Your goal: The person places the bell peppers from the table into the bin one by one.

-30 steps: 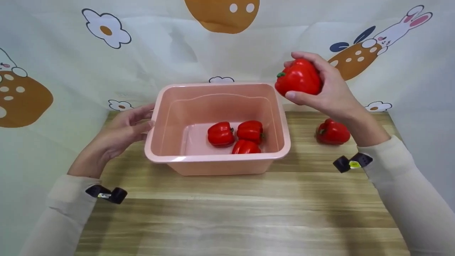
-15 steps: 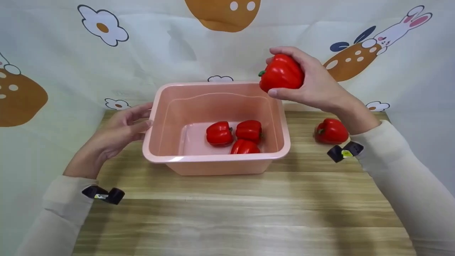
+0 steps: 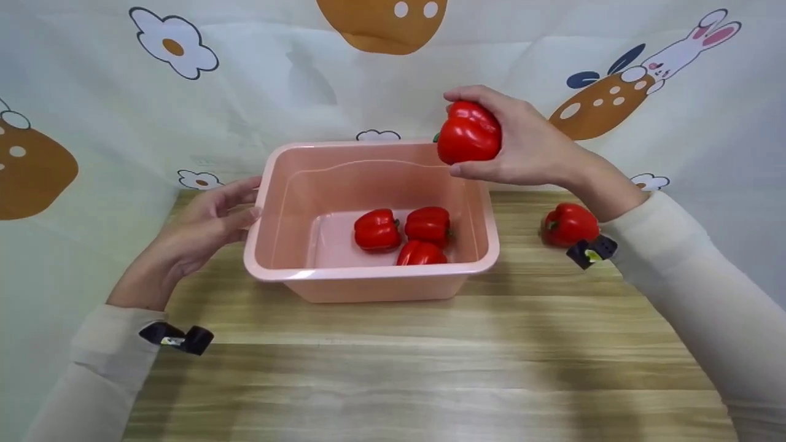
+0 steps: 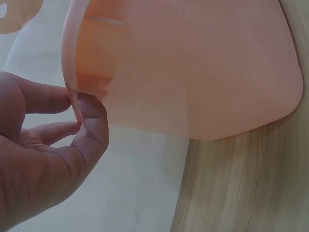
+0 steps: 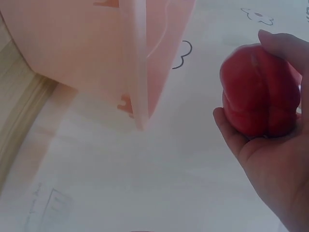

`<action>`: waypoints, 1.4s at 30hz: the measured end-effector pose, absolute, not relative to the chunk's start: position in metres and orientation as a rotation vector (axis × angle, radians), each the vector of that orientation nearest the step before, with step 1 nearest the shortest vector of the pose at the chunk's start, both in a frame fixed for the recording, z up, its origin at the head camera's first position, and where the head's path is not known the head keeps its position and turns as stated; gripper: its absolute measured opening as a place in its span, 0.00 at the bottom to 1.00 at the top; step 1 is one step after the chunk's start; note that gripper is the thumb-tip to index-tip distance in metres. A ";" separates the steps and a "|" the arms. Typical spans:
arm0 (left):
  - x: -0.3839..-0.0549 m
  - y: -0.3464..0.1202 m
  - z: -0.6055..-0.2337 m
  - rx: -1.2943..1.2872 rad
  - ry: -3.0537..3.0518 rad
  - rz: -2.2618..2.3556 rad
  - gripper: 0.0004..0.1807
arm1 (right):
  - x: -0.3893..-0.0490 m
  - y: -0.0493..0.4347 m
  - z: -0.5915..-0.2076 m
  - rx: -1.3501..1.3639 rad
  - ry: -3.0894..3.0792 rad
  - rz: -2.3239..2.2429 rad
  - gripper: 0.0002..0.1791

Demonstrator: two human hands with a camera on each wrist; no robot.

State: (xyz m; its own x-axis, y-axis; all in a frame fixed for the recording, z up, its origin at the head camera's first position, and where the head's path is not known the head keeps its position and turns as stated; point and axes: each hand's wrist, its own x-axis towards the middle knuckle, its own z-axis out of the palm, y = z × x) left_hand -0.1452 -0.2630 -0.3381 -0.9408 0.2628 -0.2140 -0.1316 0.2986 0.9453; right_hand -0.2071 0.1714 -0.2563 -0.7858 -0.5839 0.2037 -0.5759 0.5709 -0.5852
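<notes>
A red bell pepper (image 3: 469, 134) is held in my right hand (image 3: 525, 144), thumb below and fingers above it, over the back right rim of a pink plastic basin (image 3: 381, 273). The right wrist view shows the same pepper (image 5: 258, 89) gripped at its sides, apart from the basin. My left hand (image 3: 206, 224) pinches the basin's left rim; in the left wrist view thumb and fingers meet at that rim (image 4: 69, 53). Three red peppers lie inside on the right: one to the left (image 3: 376, 231), one at the back (image 3: 428, 226), one partly hidden by the front wall (image 3: 422, 253).
Another red bell pepper (image 3: 570, 224) lies on the wooden table (image 3: 393, 362), right of the basin and beside my right sleeve. A pale cloth (image 3: 258, 73) printed with flowers and rabbits hangs behind the basin and at the sides.
My right hand has carried its pepper leftward, from right of the basin to over its back right rim. The left hand stays on the left rim. The whole view has shifted slightly.
</notes>
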 end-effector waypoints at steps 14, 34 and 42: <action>-0.147 -0.263 -0.339 0.125 2.253 1.685 0.36 | -0.208 0.147 -0.249 -1.173 2.832 -0.584 0.49; -0.147 -0.264 -0.338 0.116 2.258 1.665 0.37 | -0.207 0.141 -0.252 -1.145 2.887 -0.463 0.51; -0.148 -0.264 -0.342 0.151 2.232 1.710 0.37 | -0.207 0.143 -0.248 -1.239 2.930 -0.546 0.39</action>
State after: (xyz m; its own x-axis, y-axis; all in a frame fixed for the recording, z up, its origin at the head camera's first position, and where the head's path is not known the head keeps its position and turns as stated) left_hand -0.1478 -0.2643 -0.3418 -0.9419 0.2772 -0.1898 -0.1111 0.2761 0.9547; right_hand -0.2067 0.1427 -0.2483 -0.7021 -0.6811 0.2078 -0.7102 0.6487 -0.2736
